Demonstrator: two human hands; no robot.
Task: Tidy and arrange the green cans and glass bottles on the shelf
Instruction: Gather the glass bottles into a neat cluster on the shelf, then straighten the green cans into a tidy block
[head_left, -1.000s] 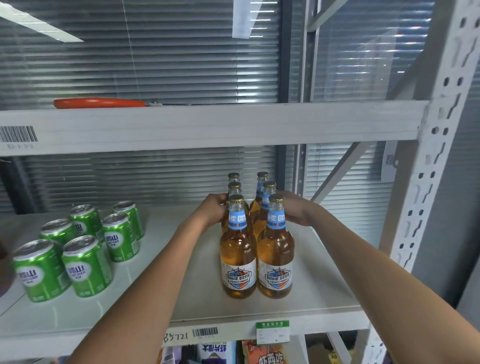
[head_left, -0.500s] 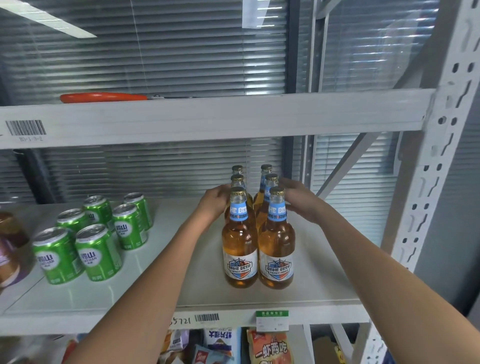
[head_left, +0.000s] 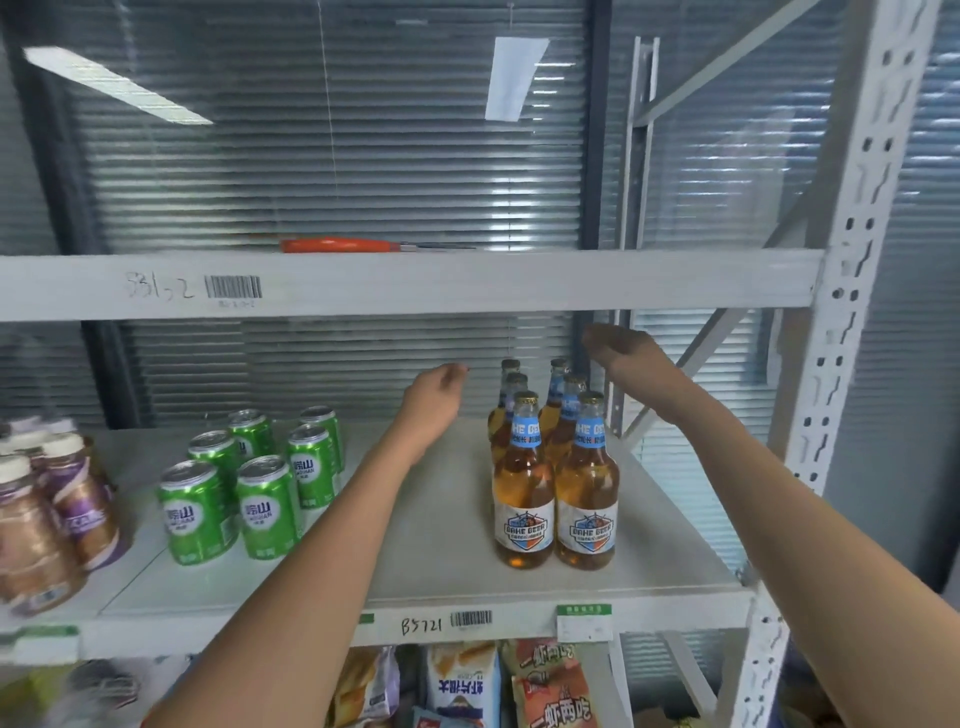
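Several amber glass beer bottles (head_left: 555, 483) with blue neck labels stand upright in two tight rows on the right half of the white shelf (head_left: 447, 551). Several green cans (head_left: 244, 483) stand in two rows on the left half. My left hand (head_left: 435, 391) hovers left of the back bottles, fingers loosely curled, holding nothing. My right hand (head_left: 618, 351) is raised above and right of the back bottles, fingers curled down, touching nothing.
Brown and purple drink bottles (head_left: 47, 519) crowd the shelf's left end. An orange tool (head_left: 337, 244) lies on the upper shelf (head_left: 467, 283). The white perforated upright (head_left: 841, 364) stands at the right. Snack bags (head_left: 550, 686) fill the shelf below.
Both hands have let go of the back bottles and lifted away, the left going left and the right going up. The view has tilted up and shifted left.
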